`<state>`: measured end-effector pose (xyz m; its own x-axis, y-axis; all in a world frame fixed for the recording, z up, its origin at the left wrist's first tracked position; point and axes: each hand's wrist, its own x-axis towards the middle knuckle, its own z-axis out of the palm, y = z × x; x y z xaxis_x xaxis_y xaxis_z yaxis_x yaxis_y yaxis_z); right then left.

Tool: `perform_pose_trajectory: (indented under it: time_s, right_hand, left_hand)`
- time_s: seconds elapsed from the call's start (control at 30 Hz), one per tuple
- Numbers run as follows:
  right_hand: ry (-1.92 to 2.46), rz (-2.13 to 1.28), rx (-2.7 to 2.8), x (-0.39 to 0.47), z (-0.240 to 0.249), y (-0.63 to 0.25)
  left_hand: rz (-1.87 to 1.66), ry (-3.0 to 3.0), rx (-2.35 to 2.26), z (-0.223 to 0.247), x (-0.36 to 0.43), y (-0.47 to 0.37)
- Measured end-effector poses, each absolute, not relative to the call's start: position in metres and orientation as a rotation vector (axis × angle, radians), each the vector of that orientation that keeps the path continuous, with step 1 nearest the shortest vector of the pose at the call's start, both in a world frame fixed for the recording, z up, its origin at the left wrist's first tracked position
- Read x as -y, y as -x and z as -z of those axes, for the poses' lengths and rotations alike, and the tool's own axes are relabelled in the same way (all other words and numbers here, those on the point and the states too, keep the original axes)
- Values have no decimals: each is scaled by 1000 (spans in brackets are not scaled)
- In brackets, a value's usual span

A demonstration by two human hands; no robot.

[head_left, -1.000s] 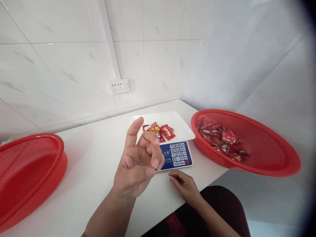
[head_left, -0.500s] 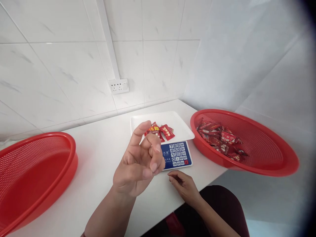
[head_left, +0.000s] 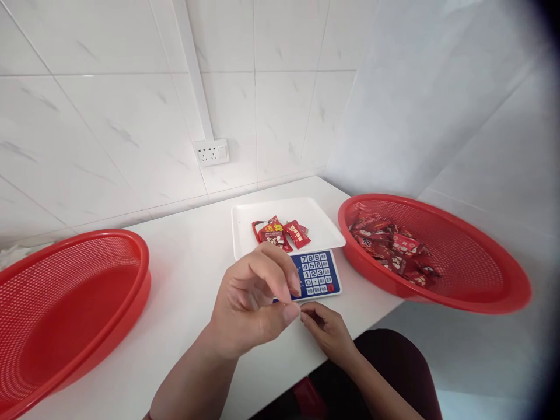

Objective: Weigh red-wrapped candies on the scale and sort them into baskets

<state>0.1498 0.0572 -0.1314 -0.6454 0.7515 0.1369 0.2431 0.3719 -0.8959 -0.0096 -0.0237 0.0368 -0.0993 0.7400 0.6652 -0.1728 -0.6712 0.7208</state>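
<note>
My left hand [head_left: 256,303] is raised over the table, in front of the scale [head_left: 318,274], covering part of its blue keypad. Its thumb tip is close to the curled fingertips, and nothing shows between them. At the table's front edge rests my right hand [head_left: 328,331], its thumb and fingers curled together with nothing visible in them. Several small red packets [head_left: 297,233] lie in a loose pile on the scale's white tray [head_left: 319,217], just beyond my left hand. More red packets [head_left: 398,248] fill the near-left part of the right red basket [head_left: 476,262].
Another red basket [head_left: 83,303] with perforated sides stands at the left of the white table [head_left: 184,256]. Behind are a tiled wall and a socket [head_left: 212,153]. The right basket juts past the table's edge. A dark stool or lap [head_left: 389,356] shows below.
My left hand has turned over from a palm-up pose with spread fingers, and its fingers have closed toward the thumb. My right hand stays where it was.
</note>
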Motion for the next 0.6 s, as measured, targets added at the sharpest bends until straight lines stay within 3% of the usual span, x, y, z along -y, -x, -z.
perform_pose_trajectory:
  time_s: [0.6]
  right_hand:
    - [860, -1259, 2103, -58, 132, -150]
  left_hand:
    - [-1792, -1526, -613, -36, 23, 10]
